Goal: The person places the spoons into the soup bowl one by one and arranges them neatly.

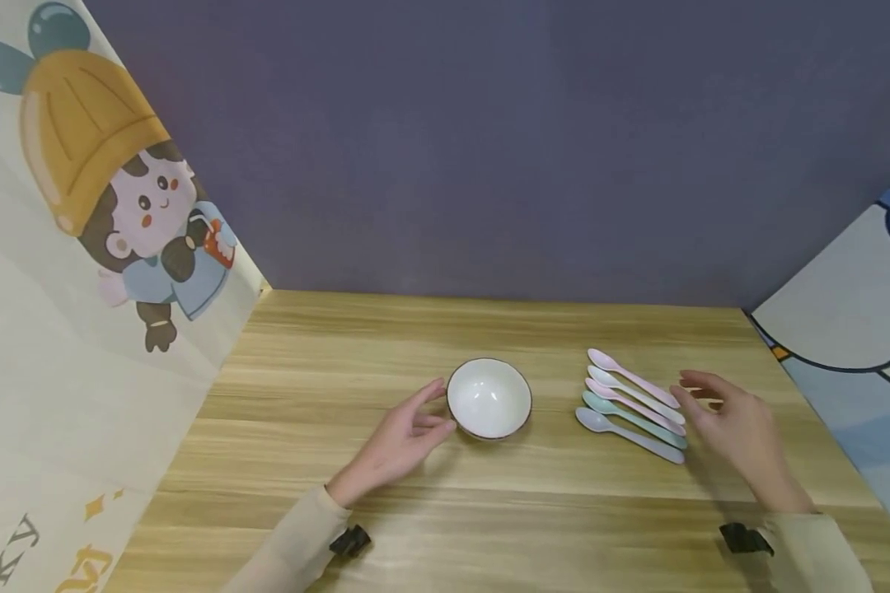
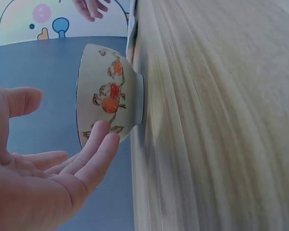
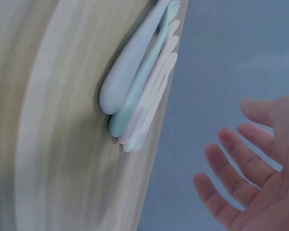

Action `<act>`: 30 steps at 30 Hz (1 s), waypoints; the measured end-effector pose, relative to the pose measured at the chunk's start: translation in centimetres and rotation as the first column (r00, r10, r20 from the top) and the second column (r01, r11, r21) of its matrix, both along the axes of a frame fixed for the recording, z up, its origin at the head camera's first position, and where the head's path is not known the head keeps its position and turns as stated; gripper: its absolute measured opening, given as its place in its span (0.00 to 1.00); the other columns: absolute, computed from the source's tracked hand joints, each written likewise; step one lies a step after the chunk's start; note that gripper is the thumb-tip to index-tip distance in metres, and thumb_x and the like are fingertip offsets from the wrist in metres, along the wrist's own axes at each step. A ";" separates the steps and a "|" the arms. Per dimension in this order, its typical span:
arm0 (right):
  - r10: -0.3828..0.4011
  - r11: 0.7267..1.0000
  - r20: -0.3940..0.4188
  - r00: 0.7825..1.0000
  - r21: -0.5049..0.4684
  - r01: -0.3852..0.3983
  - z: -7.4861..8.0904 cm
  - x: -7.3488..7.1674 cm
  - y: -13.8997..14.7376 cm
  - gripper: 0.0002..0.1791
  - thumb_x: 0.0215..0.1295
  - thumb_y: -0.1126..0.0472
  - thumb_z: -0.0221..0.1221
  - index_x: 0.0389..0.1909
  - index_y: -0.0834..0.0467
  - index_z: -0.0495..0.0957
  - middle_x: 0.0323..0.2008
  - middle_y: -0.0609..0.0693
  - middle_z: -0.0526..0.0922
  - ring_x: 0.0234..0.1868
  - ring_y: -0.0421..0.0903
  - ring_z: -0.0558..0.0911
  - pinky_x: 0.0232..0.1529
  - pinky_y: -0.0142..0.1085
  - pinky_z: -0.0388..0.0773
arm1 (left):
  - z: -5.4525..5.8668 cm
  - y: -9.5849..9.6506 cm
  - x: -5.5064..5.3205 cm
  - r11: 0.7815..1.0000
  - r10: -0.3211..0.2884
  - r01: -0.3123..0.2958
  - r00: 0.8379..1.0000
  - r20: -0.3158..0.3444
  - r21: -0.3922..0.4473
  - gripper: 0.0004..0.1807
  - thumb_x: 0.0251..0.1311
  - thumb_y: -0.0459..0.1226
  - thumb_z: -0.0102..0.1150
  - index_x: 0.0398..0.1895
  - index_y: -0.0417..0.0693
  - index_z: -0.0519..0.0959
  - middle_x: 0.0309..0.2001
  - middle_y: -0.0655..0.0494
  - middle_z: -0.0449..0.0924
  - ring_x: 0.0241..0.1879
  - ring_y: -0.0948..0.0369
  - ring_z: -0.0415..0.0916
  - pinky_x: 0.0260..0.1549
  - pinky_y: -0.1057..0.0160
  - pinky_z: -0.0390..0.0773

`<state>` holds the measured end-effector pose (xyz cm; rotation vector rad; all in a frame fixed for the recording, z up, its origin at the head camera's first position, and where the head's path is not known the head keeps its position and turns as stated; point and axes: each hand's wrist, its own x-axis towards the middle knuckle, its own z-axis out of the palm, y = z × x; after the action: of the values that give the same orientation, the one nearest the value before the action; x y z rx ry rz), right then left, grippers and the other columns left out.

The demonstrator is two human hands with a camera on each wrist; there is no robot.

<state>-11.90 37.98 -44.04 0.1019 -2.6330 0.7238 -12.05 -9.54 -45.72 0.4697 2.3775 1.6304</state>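
Observation:
A white bowl (image 1: 489, 399) with a dark rim stands upright in the middle of the table. In the left wrist view the bowl (image 2: 103, 91) shows orange and red drawings on its outer wall. My left hand (image 1: 404, 441) is at the bowl's left side, its fingertips right at the wall and the thumb apart from the fingers. To the right lie several spoons (image 1: 634, 408) in pink, white, green and pale lilac, side by side with handles toward my right hand (image 1: 737, 424). That hand hovers by the handle ends, fingers loosely bent, holding nothing.
The wooden table (image 1: 326, 371) meets a dark grey-blue panel (image 1: 445, 148) at its back edge. A pale wall (image 1: 59, 387) with a cartoon figure rises on the left, and another printed wall (image 1: 860, 346) stands on the right.

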 end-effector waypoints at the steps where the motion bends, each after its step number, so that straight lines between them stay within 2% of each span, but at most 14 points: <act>1: 0.009 1.000 0.005 1.000 0.001 -0.009 0.0 -0.2 0.1 0.18 0.69 0.58 0.71 0.55 0.63 0.87 0.46 0.65 0.91 0.38 0.15 0.76 0.39 0.10 0.71 | 0.0 0.0 -0.1 1.000 -0.003 0.003 1.000 -0.001 0.003 0.41 0.75 0.42 0.64 0.85 0.42 0.57 0.78 0.42 0.69 0.60 0.48 0.85 0.62 0.55 0.84; 4: 0.029 1.000 0.051 0.998 -0.001 -0.029 0.2 -0.7 0.2 0.18 0.71 0.57 0.70 0.55 0.64 0.87 0.49 0.66 0.90 0.38 0.32 0.86 0.38 0.11 0.73 | 0.0 0.2 -0.2 1.000 -0.007 0.007 1.000 -0.002 0.015 0.41 0.75 0.41 0.64 0.84 0.41 0.58 0.78 0.40 0.68 0.59 0.47 0.85 0.61 0.55 0.84; 6: 0.032 0.999 0.100 0.994 0.000 -0.032 0.4 -1.0 0.1 0.19 0.73 0.55 0.68 0.57 0.63 0.86 0.50 0.66 0.90 0.41 0.43 0.89 0.37 0.13 0.74 | -0.1 0.3 -0.4 1.000 -0.008 0.008 1.000 -0.004 0.012 0.40 0.75 0.41 0.64 0.84 0.41 0.59 0.78 0.40 0.68 0.59 0.47 0.85 0.61 0.55 0.84; 8: 0.033 0.999 0.144 0.989 0.008 -0.035 0.5 -1.4 -0.1 0.20 0.75 0.53 0.66 0.58 0.63 0.86 0.52 0.66 0.89 0.45 0.57 0.89 0.37 0.14 0.75 | -0.2 0.3 -0.5 1.000 -0.008 0.008 1.000 -0.010 0.012 0.39 0.75 0.40 0.64 0.83 0.41 0.61 0.78 0.39 0.68 0.60 0.46 0.85 0.61 0.54 0.85; 10: 0.037 0.999 0.174 0.984 0.008 -0.039 0.5 -1.8 -0.2 0.20 0.77 0.52 0.64 0.58 0.63 0.86 0.52 0.66 0.89 0.48 0.65 0.88 0.37 0.17 0.77 | -0.2 0.4 -0.7 1.000 -0.010 0.010 1.000 -0.017 0.012 0.38 0.74 0.40 0.65 0.83 0.41 0.62 0.77 0.37 0.68 0.60 0.44 0.85 0.61 0.53 0.85; 12: 0.045 0.999 0.182 0.982 0.011 -0.048 0.4 -2.2 -0.4 0.19 0.77 0.53 0.64 0.56 0.63 0.86 0.50 0.67 0.89 0.48 0.67 0.88 0.37 0.24 0.82 | -0.3 0.5 -0.8 1.000 -0.009 0.009 1.000 -0.018 0.010 0.38 0.74 0.39 0.65 0.82 0.41 0.63 0.76 0.34 0.70 0.60 0.43 0.84 0.60 0.52 0.85; 15: 0.057 0.998 0.190 0.980 0.014 -0.060 0.2 -2.8 -0.6 0.18 0.76 0.55 0.65 0.55 0.65 0.86 0.49 0.67 0.90 0.45 0.67 0.89 0.38 0.39 0.88 | -0.4 0.7 -1.0 1.000 -0.001 0.001 1.000 -0.005 0.003 0.39 0.74 0.40 0.65 0.83 0.42 0.62 0.74 0.32 0.71 0.60 0.43 0.84 0.60 0.52 0.85; 18: 0.067 0.997 0.208 0.976 0.022 -0.073 -0.1 -3.5 -0.6 0.18 0.75 0.56 0.65 0.55 0.66 0.86 0.48 0.68 0.90 0.44 0.67 0.89 0.41 0.52 0.88 | -0.5 0.8 -1.0 1.000 0.002 -0.001 1.000 0.013 -0.013 0.40 0.74 0.41 0.65 0.84 0.42 0.60 0.75 0.34 0.71 0.60 0.44 0.85 0.59 0.53 0.86; 21: 0.078 0.996 0.246 0.966 0.024 -0.086 -0.4 -4.2 -0.4 0.20 0.77 0.54 0.65 0.56 0.66 0.85 0.50 0.69 0.89 0.45 0.68 0.89 0.44 0.59 0.87 | -0.8 0.9 -1.0 1.000 -0.001 0.001 1.000 0.015 -0.015 0.41 0.74 0.42 0.65 0.84 0.42 0.59 0.77 0.36 0.68 0.59 0.45 0.85 0.58 0.55 0.86; 25: 0.090 0.995 0.301 0.950 0.020 -0.100 -0.7 -5.2 -0.1 0.22 0.78 0.51 0.63 0.59 0.65 0.84 0.53 0.69 0.88 0.50 0.70 0.87 0.47 0.63 0.84 | -1.0 1.2 -1.1 1.000 0.003 -0.003 1.000 0.005 -0.008 0.41 0.73 0.41 0.65 0.84 0.43 0.59 0.80 0.39 0.65 0.58 0.46 0.86 0.56 0.57 0.87; 30: 0.101 0.992 0.329 0.939 0.038 -0.121 -1.0 -6.1 0.2 0.22 0.77 0.51 0.64 0.57 0.65 0.85 0.51 0.67 0.89 0.52 0.69 0.86 0.46 0.55 0.84 | -1.3 1.5 -1.2 1.000 -0.001 0.001 1.000 0.003 0.000 0.41 0.72 0.39 0.66 0.84 0.44 0.60 0.79 0.37 0.65 0.56 0.46 0.86 0.53 0.59 0.88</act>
<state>-18.03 38.16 -45.06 0.1610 -2.9863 0.7577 -13.27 -8.09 -47.02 0.4683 2.3749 1.6291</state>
